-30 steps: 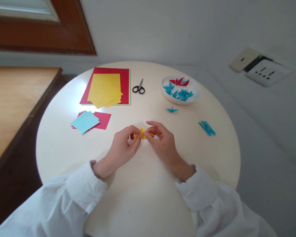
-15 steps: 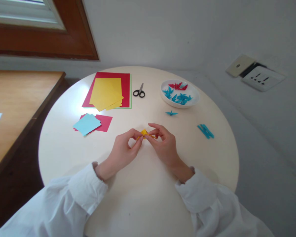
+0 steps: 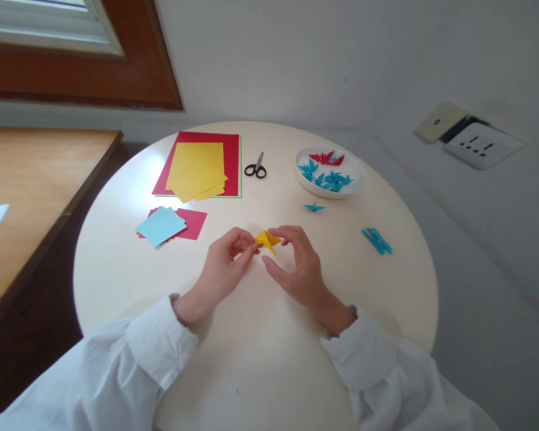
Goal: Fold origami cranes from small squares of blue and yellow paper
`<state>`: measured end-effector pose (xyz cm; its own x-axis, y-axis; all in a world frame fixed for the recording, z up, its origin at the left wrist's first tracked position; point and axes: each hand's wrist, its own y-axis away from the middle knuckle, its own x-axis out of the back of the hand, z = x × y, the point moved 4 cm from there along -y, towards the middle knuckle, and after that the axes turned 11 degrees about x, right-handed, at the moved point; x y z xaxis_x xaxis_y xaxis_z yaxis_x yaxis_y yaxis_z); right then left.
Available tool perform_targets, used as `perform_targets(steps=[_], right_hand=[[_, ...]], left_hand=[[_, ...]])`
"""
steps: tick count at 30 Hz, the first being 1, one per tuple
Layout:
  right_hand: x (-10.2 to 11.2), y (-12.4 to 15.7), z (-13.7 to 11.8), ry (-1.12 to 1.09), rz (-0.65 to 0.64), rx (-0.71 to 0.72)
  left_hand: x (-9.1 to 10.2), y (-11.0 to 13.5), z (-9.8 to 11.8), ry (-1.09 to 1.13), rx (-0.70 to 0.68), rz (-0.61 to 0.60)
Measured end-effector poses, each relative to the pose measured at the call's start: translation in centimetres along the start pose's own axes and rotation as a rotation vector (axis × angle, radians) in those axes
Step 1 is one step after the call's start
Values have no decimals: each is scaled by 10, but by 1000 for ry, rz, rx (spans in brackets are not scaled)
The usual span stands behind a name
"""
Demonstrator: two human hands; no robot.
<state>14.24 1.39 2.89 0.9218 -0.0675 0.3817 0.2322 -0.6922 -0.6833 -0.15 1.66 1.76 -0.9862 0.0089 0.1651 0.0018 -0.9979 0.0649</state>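
A small folded yellow paper piece is pinched at its left side by the thumb and fingers of my left hand. One narrow point of the folded paper sticks out toward me. My right hand is open, thumb and index finger apart around the right side of the paper; the index fingertip is at its upper edge. Beyond my right hand, a single blue paper crane lies on the white round table.
Scissors lie beside stacked yellow sheets and red sheets. Nearer are light blue squares over pink ones. At right stand a white dish holding red and blue cranes, and several blue folded strips.
My right thumb and fingers have come apart and let go of the yellow paper. More of it now shows, with a point toward me. The view has shifted slightly.
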Motion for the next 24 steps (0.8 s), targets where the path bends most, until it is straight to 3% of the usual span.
perform_targets(steps=[6,10,17,20,24], right_hand=[[4,1,9,-92,49,-78],[5,-1,13,-40,51,-156],[0,2,15,-176,57,-251],[0,3,16,-157,59,-248],[2,2,17,-96,72,-268]], left_hand=[[-1,-2,3,144,68,-72],[-2,-1,4,143,60,-115],[-6,-1,1,131,80,-197],[-4,-3,-2,52,53,-135],[5,-2,5,-206,-184,84]])
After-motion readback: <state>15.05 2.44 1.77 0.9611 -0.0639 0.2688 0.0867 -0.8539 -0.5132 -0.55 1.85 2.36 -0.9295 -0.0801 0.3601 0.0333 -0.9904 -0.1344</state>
